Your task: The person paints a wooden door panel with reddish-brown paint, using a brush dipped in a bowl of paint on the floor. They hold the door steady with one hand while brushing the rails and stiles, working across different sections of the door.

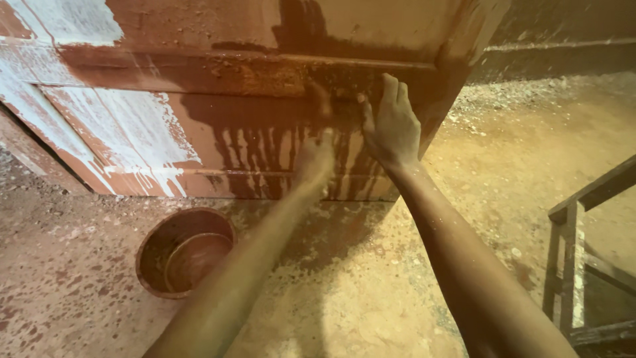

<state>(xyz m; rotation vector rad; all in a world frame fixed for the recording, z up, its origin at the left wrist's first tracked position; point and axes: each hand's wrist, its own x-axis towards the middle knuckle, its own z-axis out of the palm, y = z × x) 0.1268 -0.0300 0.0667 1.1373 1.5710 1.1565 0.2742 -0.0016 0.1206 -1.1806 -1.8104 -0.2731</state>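
A large brown wooden panelled door (218,113) leans in front of me, wet with dark drips down its lower panel and patches of white coating on its left part. My left hand (315,159) is blurred and pressed against the wet lower panel, fingers bunched; whether it holds anything cannot be told. My right hand (392,124) rests flat on the door near its right edge, fingers spread upward, holding nothing. Both forearms are wet and stained brown.
A round brown basin (185,252) with liquid stands on the floor at lower left, beside my left forearm. The gritty floor (371,278) is wet and speckled white. A dark wooden frame (576,245) stands at the right edge.
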